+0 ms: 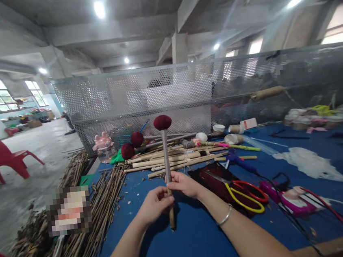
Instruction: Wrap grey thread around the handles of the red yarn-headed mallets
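Note:
A mallet (165, 143) with a dark red, fuzzy-looking rounded head and a grey-wrapped shaft stands upright in front of me. My left hand (155, 205) pinches its lower shaft, where a bare wooden end shows below the fingers. Slightly higher, my right hand (186, 185) closes thumb and fingers on the same shaft. Two more dark red balls, one (127, 151) in front of the other (137, 139), lie behind to the left. Beyond the mallet several pale wooden sticks (174, 159) are piled. Scissors (246, 196) with yellow and red handles rest on dark red cloth (205, 178) beside my right forearm.
Bundles of thin brown twigs (106, 209) cover the left side of the blue table (178, 254). To the right are a blue glue gun (239, 163), a purple tool (298, 201) with cords and a crumpled plastic bag (313, 162). A perforated metal screen (125, 100) stands behind.

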A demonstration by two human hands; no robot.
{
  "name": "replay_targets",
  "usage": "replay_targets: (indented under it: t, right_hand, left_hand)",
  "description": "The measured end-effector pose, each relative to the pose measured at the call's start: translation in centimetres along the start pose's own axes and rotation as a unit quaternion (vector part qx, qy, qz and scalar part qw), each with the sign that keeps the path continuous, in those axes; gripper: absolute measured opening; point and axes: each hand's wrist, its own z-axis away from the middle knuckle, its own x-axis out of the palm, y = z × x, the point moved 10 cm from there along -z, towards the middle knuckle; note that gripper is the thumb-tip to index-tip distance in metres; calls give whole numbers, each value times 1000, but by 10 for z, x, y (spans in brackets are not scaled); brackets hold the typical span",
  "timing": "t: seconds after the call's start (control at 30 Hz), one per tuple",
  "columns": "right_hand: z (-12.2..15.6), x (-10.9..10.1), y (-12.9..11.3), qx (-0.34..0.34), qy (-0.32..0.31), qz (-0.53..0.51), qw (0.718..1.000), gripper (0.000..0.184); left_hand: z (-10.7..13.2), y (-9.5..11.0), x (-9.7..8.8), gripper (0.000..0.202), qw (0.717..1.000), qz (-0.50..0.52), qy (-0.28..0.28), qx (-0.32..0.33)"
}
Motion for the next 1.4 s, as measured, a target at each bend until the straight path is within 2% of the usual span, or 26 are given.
replay_targets:
  t: [0.07,0.13,0.33,0.37,0.47,0.53,0.73,0.8,0.9,0.97,1.1,1.2,1.27,1.33,1.4]
  right_hand:
    - [-2,1,1,-7,9,5,1000,37]
    - [-3,3,1,-9,9,8,1000,38]
    - [2,6,-1,8,-22,8,1000,37]
    - [2,5,-2,1,-15,15,1000,37]
    - [-1,0,-4,-26,13,36,999,36]
    - [-2,-4,-4,-33,23,37,999,36]
    - [2,2,4,15,-33,19,999,35]
    - [0,4,3,-7,-35,23,999,35]
    - [-3,5,4,-26,-21,47,998,33]
    - [-4,2,3,-35,-1,65,997,32]
    - [-1,-1,-1,-22,1,44,999,33]
    - [2,3,1,4,-30,24,999,32]
    - [1,5,0,-7,-39,21,999,31]
    - [-1,6,0,-24,-36,22,999,30]
    - [-3,7,1,-33,-28,24,999,30]
  left_hand:
    - [-2,2,-12,39,998,-21,55,31]
    - [-3,1,-15,40,997,-21,69,39]
    - [-1,-8,4,40,999,40,-29,-22]
    - [-1,-7,2,39,999,32,-18,-11]
    - [-2,2,-16,36,996,-36,67,50]
    - [-1,5,-19,33,992,-67,88,62]
    - [2,-3,13,37,997,35,-58,-23]
    - [1,-5,10,36,999,14,-44,-18]
    - [-2,-5,-9,34,998,-46,38,22]
    - [-4,-6,-18,35,995,-70,69,33]
    - [-4,-6,-16,35,997,-53,53,18]
    - [-1,-2,-1,37,1000,-2,-6,5]
    - [0,-2,7,36,999,15,-33,3]
    - [-1,-5,5,35,1000,0,-19,5]
    - [-4,-9,-5,34,999,-32,25,17]
